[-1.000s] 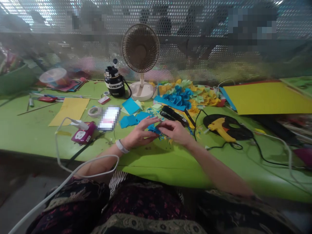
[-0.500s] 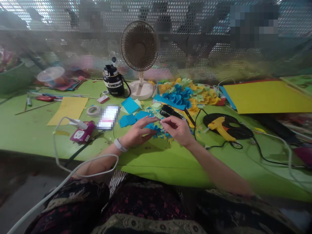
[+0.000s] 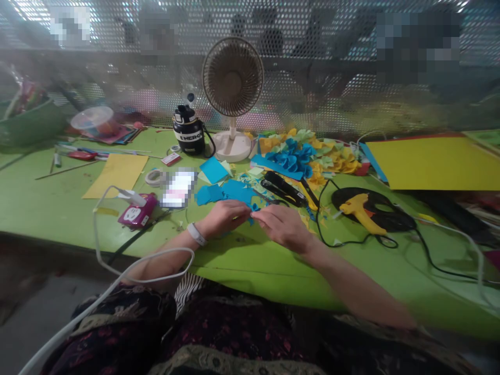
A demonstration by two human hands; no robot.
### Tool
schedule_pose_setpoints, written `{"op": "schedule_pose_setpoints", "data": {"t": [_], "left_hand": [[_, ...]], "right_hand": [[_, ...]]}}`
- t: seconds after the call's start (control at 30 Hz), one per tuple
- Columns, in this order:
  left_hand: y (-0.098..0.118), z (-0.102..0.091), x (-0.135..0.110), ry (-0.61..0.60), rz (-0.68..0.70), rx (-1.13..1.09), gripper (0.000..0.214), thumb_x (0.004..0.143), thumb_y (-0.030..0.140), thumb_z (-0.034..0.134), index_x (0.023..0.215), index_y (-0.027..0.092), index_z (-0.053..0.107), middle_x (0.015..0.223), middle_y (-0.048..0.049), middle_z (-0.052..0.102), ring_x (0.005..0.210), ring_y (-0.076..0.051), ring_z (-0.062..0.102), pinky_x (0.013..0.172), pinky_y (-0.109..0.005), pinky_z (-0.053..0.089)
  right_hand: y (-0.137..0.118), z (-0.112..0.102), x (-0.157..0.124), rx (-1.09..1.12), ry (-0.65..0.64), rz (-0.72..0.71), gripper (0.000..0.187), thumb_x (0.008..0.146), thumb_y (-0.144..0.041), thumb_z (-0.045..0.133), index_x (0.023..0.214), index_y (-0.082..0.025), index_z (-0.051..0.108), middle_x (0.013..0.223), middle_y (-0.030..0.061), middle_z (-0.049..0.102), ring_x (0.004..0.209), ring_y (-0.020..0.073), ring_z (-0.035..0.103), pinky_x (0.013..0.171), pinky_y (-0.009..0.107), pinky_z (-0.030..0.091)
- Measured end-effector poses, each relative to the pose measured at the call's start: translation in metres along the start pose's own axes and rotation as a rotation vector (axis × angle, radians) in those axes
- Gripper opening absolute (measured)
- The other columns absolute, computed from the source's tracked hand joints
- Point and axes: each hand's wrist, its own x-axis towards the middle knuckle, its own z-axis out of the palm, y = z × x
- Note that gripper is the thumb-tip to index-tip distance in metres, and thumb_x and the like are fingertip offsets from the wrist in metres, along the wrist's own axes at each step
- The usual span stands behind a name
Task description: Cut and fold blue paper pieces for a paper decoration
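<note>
Between the fingertips of both hands is a small piece of blue paper (image 3: 255,207), mostly hidden by the fingers. My left hand (image 3: 224,217), with a white band on its wrist, pinches it from the left. From the right, my right hand (image 3: 287,226) closes thumb and fingers on it. Just beyond them lie blue paper sheets (image 3: 228,191) among green, yellow and blue scraps. A black stapler (image 3: 283,188) rests behind my right hand. Farther back is a heap of blue, yellow and green paper petals (image 3: 292,153).
A yellow glue gun (image 3: 363,211) lies on a black plate (image 3: 402,221) at right, its cord trailing. To the left are a phone (image 3: 178,188), a tape roll (image 3: 155,177) and a purple power block (image 3: 138,211). A fan (image 3: 233,78) and black bottle (image 3: 188,133) stand behind.
Both hands have drawn slightly nearer to me and their fingertips now meet on the blue paper. The left fingers, stretched before, have curled in. The whole view has shifted a little.
</note>
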Motion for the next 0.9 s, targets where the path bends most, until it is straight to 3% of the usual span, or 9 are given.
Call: {"op": "schedule_pose_setpoints", "data": {"t": [0.2,0.4,0.47,0.67,0.8,0.9], "left_hand": [[0.007,-0.002,-0.003,0.03,-0.069,-0.027,0.017,0.083,0.035,0.068,0.089,0.023,0.078,0.085,-0.0086,0.076,0.081,-0.02,0.07,0.081,-0.029,0.053],[0.015,0.001,-0.003,0.04,-0.323,-0.544,0.041,0.086,0.05,0.063,0.094,0.013,0.077,0.101,-0.0129,0.077,0.099,-0.027,0.071,0.09,-0.037,0.054],[0.016,0.005,-0.002,0.08,-0.399,-0.695,0.042,0.081,0.052,0.069,0.09,0.012,0.076,0.099,-0.0129,0.077,0.096,-0.026,0.071,0.089,-0.038,0.055],[0.017,0.013,0.0,0.173,-0.45,-0.76,0.038,0.073,0.048,0.08,0.084,0.013,0.075,0.089,-0.0091,0.077,0.086,-0.019,0.071,0.084,-0.032,0.055],[0.016,0.012,-0.001,0.173,-0.426,-0.714,0.04,0.078,0.051,0.076,0.086,0.012,0.073,0.085,-0.0087,0.076,0.079,-0.017,0.07,0.078,-0.03,0.055],[0.016,0.012,-0.004,0.077,-0.323,-0.609,0.041,0.083,0.051,0.071,0.088,0.011,0.071,0.081,-0.0087,0.075,0.073,-0.015,0.068,0.072,-0.027,0.055]], "right_hand": [[0.002,0.002,-0.005,-0.068,0.06,-0.135,0.021,0.097,-0.017,0.052,0.108,-0.021,0.07,0.088,0.0065,0.072,0.08,0.0175,0.066,0.069,0.03,0.051],[0.004,0.004,-0.003,-0.178,0.116,-0.254,0.02,0.095,-0.012,0.053,0.111,-0.016,0.066,0.086,0.0056,0.072,0.075,0.0166,0.064,0.064,0.029,0.049],[0.004,0.004,-0.002,-0.205,0.12,-0.281,0.019,0.095,-0.01,0.054,0.108,-0.015,0.066,0.084,0.0048,0.072,0.073,0.0162,0.063,0.063,0.029,0.049],[-0.001,0.008,0.001,-0.204,0.114,-0.321,0.018,0.094,-0.011,0.052,0.104,-0.014,0.066,0.082,0.0044,0.071,0.072,0.0154,0.063,0.063,0.029,0.048],[-0.003,0.005,0.001,-0.109,0.212,-0.236,0.017,0.09,-0.024,0.062,0.105,-0.016,0.067,0.078,0.0045,0.069,0.071,0.0164,0.063,0.062,0.029,0.049],[0.0,-0.002,0.003,0.027,0.249,0.045,0.015,0.09,-0.024,0.062,0.103,-0.018,0.067,0.08,0.0048,0.069,0.072,0.0166,0.064,0.067,0.029,0.051]]}}
